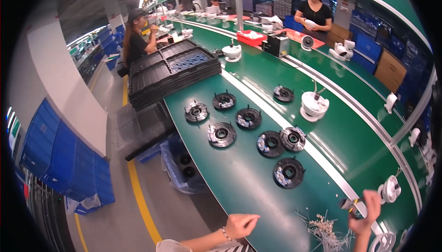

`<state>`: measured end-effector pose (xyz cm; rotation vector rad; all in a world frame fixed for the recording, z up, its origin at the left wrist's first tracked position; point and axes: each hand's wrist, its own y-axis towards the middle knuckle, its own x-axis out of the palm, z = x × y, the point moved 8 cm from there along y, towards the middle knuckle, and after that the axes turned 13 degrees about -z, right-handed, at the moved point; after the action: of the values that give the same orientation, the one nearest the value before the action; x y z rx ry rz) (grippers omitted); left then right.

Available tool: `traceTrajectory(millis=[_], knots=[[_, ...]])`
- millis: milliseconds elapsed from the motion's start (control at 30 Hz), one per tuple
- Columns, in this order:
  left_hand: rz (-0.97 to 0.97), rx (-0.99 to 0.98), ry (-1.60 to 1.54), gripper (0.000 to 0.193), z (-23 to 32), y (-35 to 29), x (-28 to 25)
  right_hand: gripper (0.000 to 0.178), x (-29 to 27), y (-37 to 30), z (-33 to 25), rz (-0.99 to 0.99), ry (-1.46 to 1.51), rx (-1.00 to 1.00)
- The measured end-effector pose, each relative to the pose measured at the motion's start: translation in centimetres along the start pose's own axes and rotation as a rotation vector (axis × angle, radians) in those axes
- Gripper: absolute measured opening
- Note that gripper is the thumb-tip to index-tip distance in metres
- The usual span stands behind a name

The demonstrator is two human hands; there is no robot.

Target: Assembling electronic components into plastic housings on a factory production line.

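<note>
My left hand (241, 225) is over the near edge of the green workbench (239, 173), fingers curled and pressed together; I cannot make out whether anything is in them. On the right, my right hand (366, 213) is closed on a small dark piece with yellow parts (348, 204). Between the hands, nearer the right, lies a loose pile of thin pale strips and small beige pieces (324, 229). Farther up the bench rest several black round bases with circuit parts, the nearest one (288, 172) beyond both hands.
Past a metal rail, white dome-shaped units (315, 105) stand on the green conveyor (331, 146). Black trays (175, 70) are stacked at the bench's far left end. Below stand a blue lined bin (182, 164) and blue crates (64, 160). Co-workers (136, 38) are farther along.
</note>
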<state>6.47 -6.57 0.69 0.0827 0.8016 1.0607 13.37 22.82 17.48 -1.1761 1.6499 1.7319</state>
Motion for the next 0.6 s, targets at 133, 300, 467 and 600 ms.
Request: traceTrajectory(millis=[133,300,467,600], knots=[[0.003,0.008,-0.043,0.012,0.3,0.3,-0.6,0.054,0.9,9.2,1.7,0.043,-0.153,-0.122],[-0.020,0.086,-0.037,0.007,1.0,1.2,-0.3,0.054,2.5,18.4,5.8,0.074,-0.362,-0.224],[0.014,0.034,0.009,0.011,0.2,1.8,-0.5,0.056,8.7,24.8,15.2,-0.024,-0.331,-0.062],[-0.053,0.065,-0.071,0.019,-0.8,3.1,-1.5,0.050,14.6,27.8,18.2,-0.240,-0.412,0.025]])
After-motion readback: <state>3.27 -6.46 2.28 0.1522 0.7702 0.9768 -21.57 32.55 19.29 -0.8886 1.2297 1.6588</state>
